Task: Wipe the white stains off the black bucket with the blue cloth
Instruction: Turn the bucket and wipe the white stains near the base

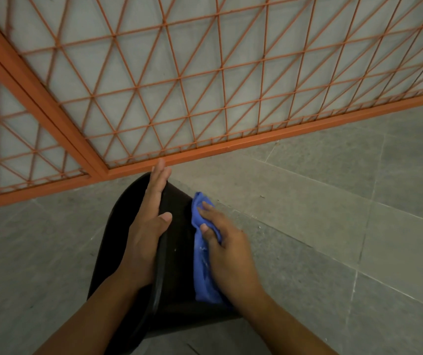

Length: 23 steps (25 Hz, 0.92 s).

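Note:
A black bucket [177, 226] lies tilted on the grey floor in the lower middle of the head view, its rim running under my left palm. My left hand [148, 226] rests flat on the bucket with fingers stretched toward the orange gate. My right hand [227, 249] presses a crumpled blue cloth [202, 272] against the bucket's right side, thumb and fingers closed over the cloth. A few small white specks show on the black surface between my hands. The bucket's lower part is hidden by my forearms.
An orange metal grille gate [205, 85] stands just beyond the bucket, its bottom rail close to my left fingertips. Grey floor tiles [333, 213] spread to the right and left of the bucket.

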Tool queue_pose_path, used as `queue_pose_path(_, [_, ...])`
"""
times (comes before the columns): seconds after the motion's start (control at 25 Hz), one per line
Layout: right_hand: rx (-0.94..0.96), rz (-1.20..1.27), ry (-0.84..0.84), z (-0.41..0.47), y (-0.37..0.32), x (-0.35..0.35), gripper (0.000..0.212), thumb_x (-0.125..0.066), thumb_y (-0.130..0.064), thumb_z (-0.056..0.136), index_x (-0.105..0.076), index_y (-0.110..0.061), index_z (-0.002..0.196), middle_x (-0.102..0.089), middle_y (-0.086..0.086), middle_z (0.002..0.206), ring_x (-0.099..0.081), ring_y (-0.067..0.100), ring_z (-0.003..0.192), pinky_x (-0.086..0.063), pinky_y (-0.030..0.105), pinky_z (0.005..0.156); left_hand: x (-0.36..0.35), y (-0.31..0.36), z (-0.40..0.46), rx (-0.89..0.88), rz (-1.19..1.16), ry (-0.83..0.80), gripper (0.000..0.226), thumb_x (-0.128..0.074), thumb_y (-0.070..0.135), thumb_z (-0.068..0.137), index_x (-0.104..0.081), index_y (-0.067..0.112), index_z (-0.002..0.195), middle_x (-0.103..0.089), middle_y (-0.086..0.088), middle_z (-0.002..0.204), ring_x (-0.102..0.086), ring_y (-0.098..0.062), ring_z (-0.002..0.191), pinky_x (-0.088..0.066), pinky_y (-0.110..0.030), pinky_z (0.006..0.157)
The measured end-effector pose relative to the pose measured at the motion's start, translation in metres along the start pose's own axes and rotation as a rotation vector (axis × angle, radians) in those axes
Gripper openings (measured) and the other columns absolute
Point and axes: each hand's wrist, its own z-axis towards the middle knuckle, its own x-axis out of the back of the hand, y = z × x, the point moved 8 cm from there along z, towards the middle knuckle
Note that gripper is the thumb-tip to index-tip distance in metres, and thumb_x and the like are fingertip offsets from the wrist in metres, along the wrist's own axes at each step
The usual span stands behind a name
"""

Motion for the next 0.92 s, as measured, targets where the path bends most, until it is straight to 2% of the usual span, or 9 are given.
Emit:
queue_pose_path(0.08, [0.128, 0.033, -0.017, -0.009, -0.024, -0.008, 0.032, -0.050, -0.016, 0.092, -0.053, -0.020, 0.123, -0.049, -0.013, 0.132, -0.038, -0.008, 0.122, -0.027, 0.009, 0.105, -0.003, 0.002, 0.002, -0.003, -0.003, -0.021, 0.069, -0.049, 0.055, 0.081, -0.026, 0.035, 0.143, -0.014, 0.020, 0.159, -0.010, -0.004, 0.148, -0.011, -0.023, 0.120])
queue_pose_path(0.16, [0.193, 0.067, -0.067, 0.009, -0.038, -0.015, 0.032, -0.049, -0.016, 0.091, -0.054, -0.015, 0.123, -0.052, -0.006, 0.132, -0.039, -0.007, 0.121, -0.028, 0.007, 0.103, -0.004, 0.002, 0.004, 0.018, -0.040, -0.014, 0.063, -0.045, 0.042, 0.079, -0.028, 0.036, 0.140, -0.016, 0.022, 0.158, -0.013, -0.004, 0.148, -0.013, -0.023, 0.120])
queue_pose_path(0.32, [0.010, 0.019, -0.019, 0.039, -0.004, -0.004, 0.031, -0.046, -0.017, 0.093, -0.053, -0.018, 0.123, -0.056, -0.002, 0.128, -0.047, 0.001, 0.115, -0.036, 0.020, 0.103, -0.005, 0.004, 0.003, 0.027, -0.013, -0.002, 0.065, -0.040, 0.038, 0.075, -0.030, 0.037, 0.139, -0.016, 0.032, 0.154, -0.011, 0.002, 0.146, -0.011, -0.017, 0.118])
queue_pose_path(0.44, [0.015, -0.022, -0.002, 0.017, -0.004, 0.003, 0.029, -0.049, -0.017, 0.092, -0.056, -0.021, 0.120, -0.058, -0.006, 0.125, -0.042, -0.013, 0.105, -0.029, -0.003, 0.090, -0.004, 0.005, 0.000, 0.017, -0.016, 0.000, 0.067, -0.041, 0.036, 0.074, -0.030, 0.038, 0.140, -0.016, 0.029, 0.155, -0.010, 0.000, 0.147, -0.009, -0.024, 0.120])
queue_pose_path(0.52, [0.089, 0.006, -0.044, 0.017, -0.013, -0.006, 0.028, -0.051, -0.013, 0.090, -0.059, -0.018, 0.117, -0.059, -0.006, 0.122, -0.041, -0.014, 0.107, -0.026, -0.004, 0.090, 0.001, 0.002, 0.003, 0.025, -0.046, 0.012, 0.065, -0.042, 0.037, 0.074, -0.032, 0.038, 0.138, -0.018, 0.029, 0.154, -0.011, 0.000, 0.147, -0.009, -0.024, 0.120])
queue_pose_path(0.6, [0.075, -0.007, -0.077, 0.027, -0.005, -0.011, 0.028, -0.050, -0.013, 0.091, -0.058, -0.017, 0.118, -0.058, -0.004, 0.125, -0.044, -0.008, 0.112, -0.028, 0.000, 0.095, 0.007, -0.001, 0.004, 0.047, -0.063, 0.041, 0.064, -0.043, 0.038, 0.073, -0.032, 0.036, 0.136, -0.018, 0.021, 0.155, -0.011, 0.000, 0.147, -0.008, -0.025, 0.121])
queue_pose_path(0.72, [-0.072, -0.063, -0.002, 0.029, 0.027, 0.003, 0.032, -0.047, -0.019, 0.093, -0.052, -0.021, 0.124, -0.055, -0.004, 0.130, -0.047, 0.001, 0.118, -0.030, 0.007, 0.096, 0.009, -0.003, 0.001, 0.080, -0.060, 0.063, 0.066, -0.041, 0.037, 0.071, -0.033, 0.042, 0.136, -0.018, 0.024, 0.155, -0.010, -0.003, 0.148, -0.004, -0.046, 0.122])
queue_pose_path(0.8, [-0.125, -0.087, 0.031, 0.010, 0.034, 0.012, 0.033, -0.047, -0.019, 0.093, -0.050, -0.024, 0.126, -0.051, -0.008, 0.133, -0.041, -0.005, 0.116, -0.026, 0.000, 0.093, 0.005, -0.002, 0.000, 0.092, -0.048, 0.042, 0.068, -0.041, 0.037, 0.070, -0.033, 0.046, 0.137, -0.017, 0.029, 0.156, -0.007, -0.004, 0.148, -0.005, -0.050, 0.121])
queue_pose_path(0.92, [-0.059, -0.022, -0.034, -0.008, 0.019, 0.002, 0.033, -0.048, -0.017, 0.092, -0.051, -0.025, 0.124, -0.048, -0.015, 0.133, -0.037, -0.006, 0.121, -0.023, -0.005, 0.092, 0.006, 0.001, 0.001, 0.050, -0.016, 0.032, 0.067, -0.041, 0.036, 0.071, -0.032, 0.042, 0.137, -0.016, 0.030, 0.153, -0.010, 0.001, 0.147, -0.002, -0.047, 0.122])
